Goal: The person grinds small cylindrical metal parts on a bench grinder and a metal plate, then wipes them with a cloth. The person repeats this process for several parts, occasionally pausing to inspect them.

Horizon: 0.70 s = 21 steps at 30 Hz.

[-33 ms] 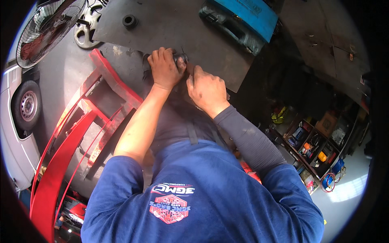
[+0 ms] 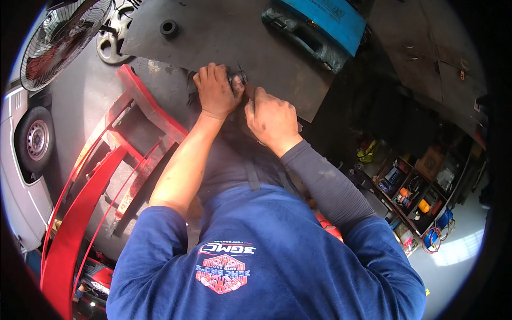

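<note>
My left hand [image 2: 217,92] is closed round a small dark, rounded metal part [image 2: 238,76] at the near edge of the dark metal tabletop [image 2: 224,40]. A thin wire-like piece sticks up beside that part. Close by on the right, my right hand [image 2: 273,118] grips a brown, narrow piece [image 2: 249,89] whose end meets the part; its kind I cannot make out. The fingers hide most of both things. Farther back on the tabletop lies a black ring-shaped bushing [image 2: 169,29].
A blue tool case [image 2: 328,24] lies open at the back right of the tabletop. Red metal frame [image 2: 152,109] stands left, near a fan [image 2: 61,40] and a vehicle wheel [image 2: 38,140]. Shelf compartments with tools [image 2: 408,186] are at the right.
</note>
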Tool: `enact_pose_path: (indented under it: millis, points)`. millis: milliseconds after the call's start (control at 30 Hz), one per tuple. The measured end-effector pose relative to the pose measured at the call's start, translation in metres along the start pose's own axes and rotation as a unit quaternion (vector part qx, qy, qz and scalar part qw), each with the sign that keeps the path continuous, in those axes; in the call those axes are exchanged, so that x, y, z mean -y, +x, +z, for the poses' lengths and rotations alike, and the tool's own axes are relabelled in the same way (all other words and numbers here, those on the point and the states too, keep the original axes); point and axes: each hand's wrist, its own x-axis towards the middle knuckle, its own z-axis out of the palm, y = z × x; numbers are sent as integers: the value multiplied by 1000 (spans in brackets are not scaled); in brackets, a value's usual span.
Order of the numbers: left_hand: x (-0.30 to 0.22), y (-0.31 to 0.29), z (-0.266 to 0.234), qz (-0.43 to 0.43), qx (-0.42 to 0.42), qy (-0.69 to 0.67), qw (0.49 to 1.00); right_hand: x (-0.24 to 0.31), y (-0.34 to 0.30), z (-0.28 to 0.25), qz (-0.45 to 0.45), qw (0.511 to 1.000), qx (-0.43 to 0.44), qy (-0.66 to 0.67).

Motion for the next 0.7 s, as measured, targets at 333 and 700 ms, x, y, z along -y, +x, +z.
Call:
enact_pose_path:
  millis: [333, 700]
  points:
    - [8, 19, 15, 27, -11, -15, 999, -1, 35, 10, -11, 1000, -17, 2]
    - [8, 17, 19, 32, -41, -16, 999, 6, 21, -1, 70, 996, 54, 34]
